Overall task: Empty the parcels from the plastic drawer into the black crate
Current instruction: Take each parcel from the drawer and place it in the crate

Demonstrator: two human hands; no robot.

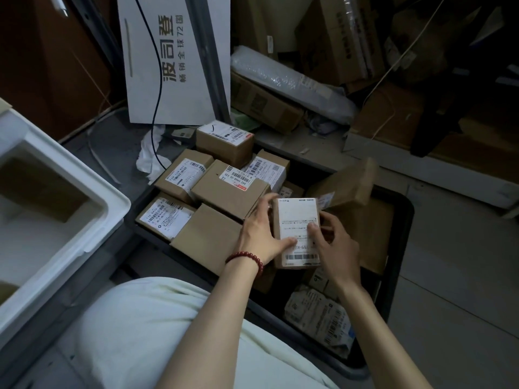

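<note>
Parcel sat pinched between our left hand and right hand above the crate; we judged it could slide off the uneven boxes.

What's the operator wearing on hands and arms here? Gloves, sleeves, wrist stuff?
No gloves: left hand and right hand are bare, and the forearms show no sleeves. A dark red bead bracelet circles the left wrist; the right wrist carries nothing. No rings visible.

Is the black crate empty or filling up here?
Well filled: the black crate holds many cardboard parcels, some stacked; left hand and right hand grip a labelled parcel over it.
</note>
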